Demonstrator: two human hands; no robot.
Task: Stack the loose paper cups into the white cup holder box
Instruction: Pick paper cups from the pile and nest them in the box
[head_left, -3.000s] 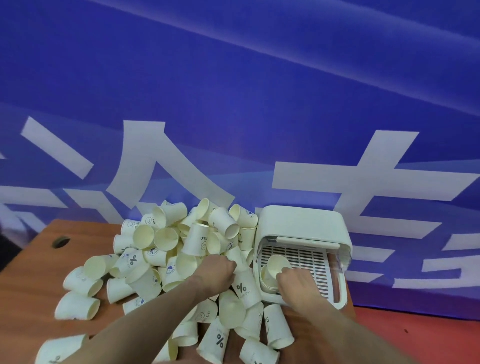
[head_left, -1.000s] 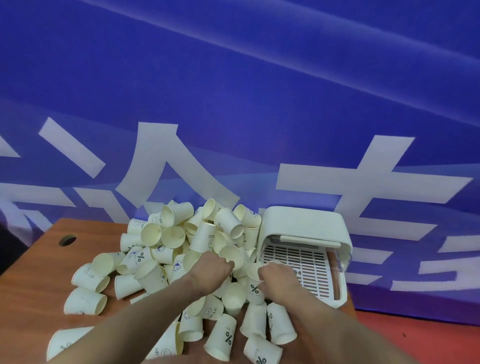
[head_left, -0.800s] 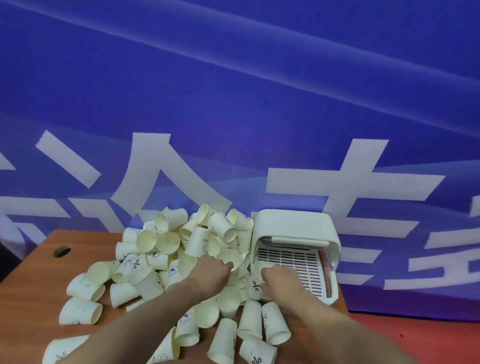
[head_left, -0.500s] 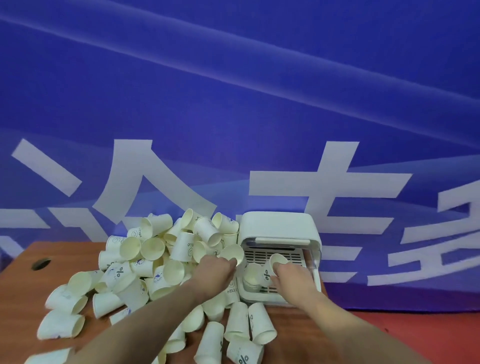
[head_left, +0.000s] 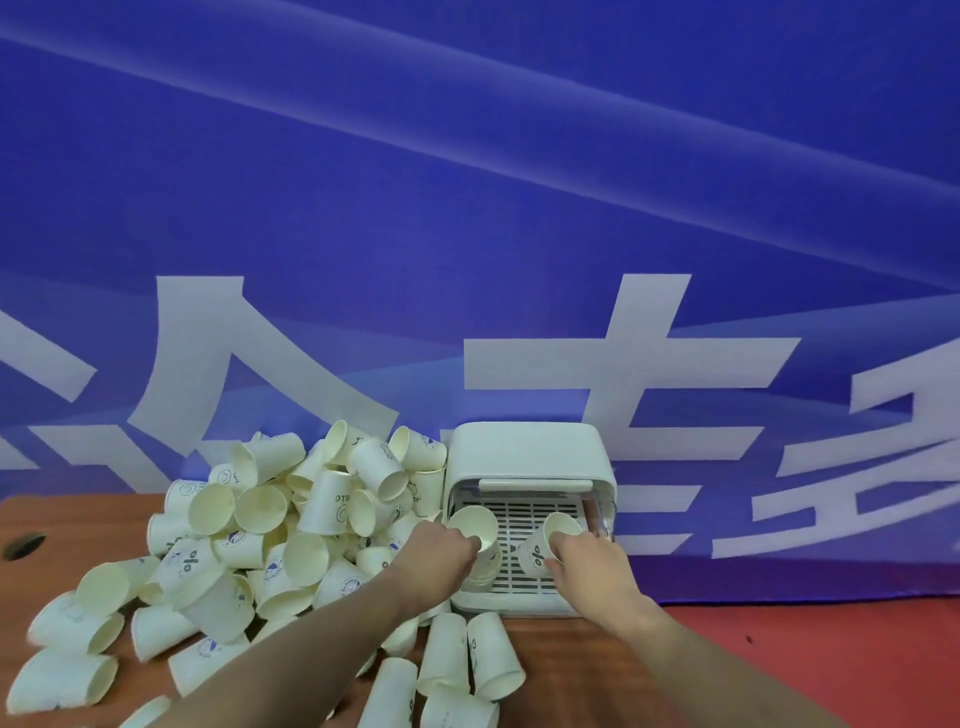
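- Cup in left hand (head_left: 435, 558): held at the rim (head_left: 474, 524), mouth facing up and toward the camera, right over the short nested stack (head_left: 480, 574) at the front-left of the white cup holder box (head_left: 527, 452). Long axis tilted, base pointing down into the stack.
- Cup in right hand (head_left: 589, 564): a "%" print cup (head_left: 540, 548), mouth up and to the right, base down-left, over the slotted tray (head_left: 524, 519) to the right of the stack. Not on the stack, just beside it.
- Key relation: stack lies left of the right-hand cup and directly under the left-hand cup, so left is nearer. My read: left cup seats first, then right cup must shift left and straighten its axis to nest in.
- Hands: both closed on a cup each, fingers pinching at the rims; neither free.
- Box: sits at the right back of the wooden surface (head_left: 47, 512), lid rolled back, tray mostly bare apart from the stack.
- Loose cups (head_left: 291, 519): big heap left of the box, touching its left wall; a few more lie on their sides (head_left: 491, 657) in front of the box between the forearms. Most of the job looks undone.
- Behind: blue banner (head_left: 467, 208) w/ white characters.
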